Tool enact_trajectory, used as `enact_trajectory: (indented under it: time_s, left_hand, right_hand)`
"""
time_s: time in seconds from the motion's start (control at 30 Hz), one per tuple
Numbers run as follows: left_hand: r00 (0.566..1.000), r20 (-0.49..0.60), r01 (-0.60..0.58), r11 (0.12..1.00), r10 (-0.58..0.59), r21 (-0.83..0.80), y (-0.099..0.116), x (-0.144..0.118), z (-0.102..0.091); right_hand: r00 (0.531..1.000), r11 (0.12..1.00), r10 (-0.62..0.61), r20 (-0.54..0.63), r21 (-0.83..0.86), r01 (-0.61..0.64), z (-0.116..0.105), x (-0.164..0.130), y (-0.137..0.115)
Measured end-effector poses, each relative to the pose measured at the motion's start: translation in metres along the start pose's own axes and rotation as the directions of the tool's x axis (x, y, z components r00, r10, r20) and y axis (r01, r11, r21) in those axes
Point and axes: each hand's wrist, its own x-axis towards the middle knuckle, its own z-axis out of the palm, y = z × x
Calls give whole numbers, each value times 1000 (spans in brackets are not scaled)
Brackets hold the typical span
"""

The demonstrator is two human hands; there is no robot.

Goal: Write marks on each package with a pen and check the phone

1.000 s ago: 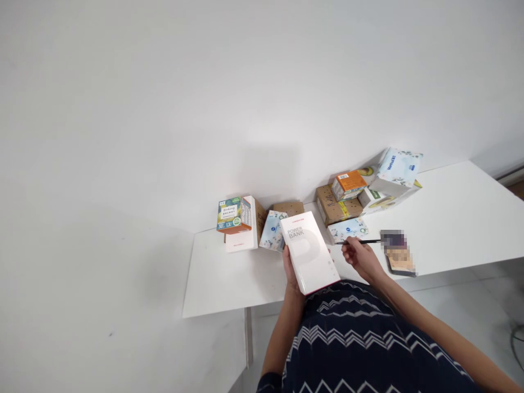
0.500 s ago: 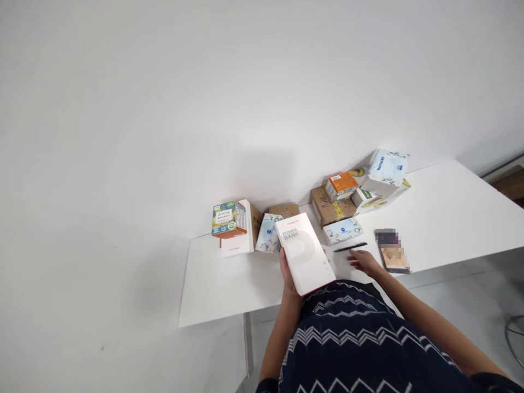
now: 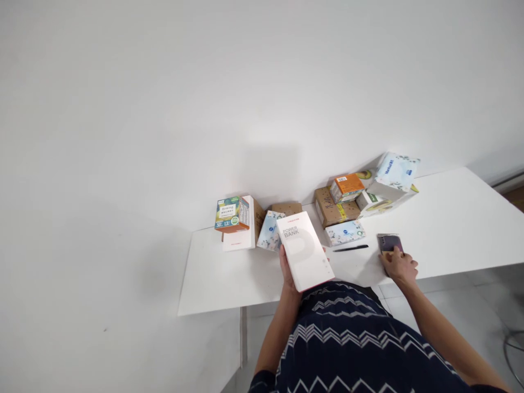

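Observation:
My left hand (image 3: 287, 268) is wrapped round the lower left edge of a white power bank box (image 3: 305, 254), tilted above the table with its printed face up. Fingertips show at the box's right edge. My right hand (image 3: 399, 264) is over a phone (image 3: 388, 243), its fingers closed about the phone's sides; the hand hides the lower half. Left of that hand, a black pen (image 3: 351, 248) lies on the table. Behind the pen is a blue-and-white tissue pack (image 3: 346, 232).
A white table (image 3: 221, 278) runs along the wall. On it stand a Binking box (image 3: 228, 214) on a white box (image 3: 239, 241), another tissue pack (image 3: 271, 230), a brown carton (image 3: 338, 210) under an orange box (image 3: 347, 186), and an avocado-print box (image 3: 379, 204) under a tissue pack (image 3: 397, 172).
My right hand has moved right, from beside the pen onto the phone, and has closed on it. My left hand still holds the power bank box in nearly the same place.

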Motion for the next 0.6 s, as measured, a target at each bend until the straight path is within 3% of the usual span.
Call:
enact_trajectory:
  time_s: [0.17, 0.3, 0.33, 0.4, 0.43, 0.5, 0.6]
  left_hand:
    - [998, -24, -60, 997, 59, -48, 2, 0, 1]
    - [996, -44, -74, 996, 72, -41, 5, 1, 2]
    - [996, -45, -79, 996, 77, -44, 5, 2, 2]
    - [996, -44, -83, 995, 80, -55, 5, 5, 0]
    - [996, -40, -79, 995, 77, -59, 5, 7, -1]
    - [998, -28, -64, 996, 63, -55, 3, 9, -5]
    - [1000, -8, -21, 1000, 21, -7, -3, 10, -17]
  right_hand:
    - [993, 963, 76, 95, 252, -97, -12, -6, -10]
    - [954, 817, -7, 301, 551, -168, -36, -33, -24]
    - [925, 737, -53, 376, 640, -218, -44, -43, -30]
    - [811, 427, -207, 548, 796, -429, -62, -65, -45]
    - [750, 315, -279, 599, 795, -518, -70, -77, -54]
    - [664, 221, -383, 642, 762, -609, -84, -101, -73]
    - [496, 249, -523, 693, 681, -689, -92, -133, -104]
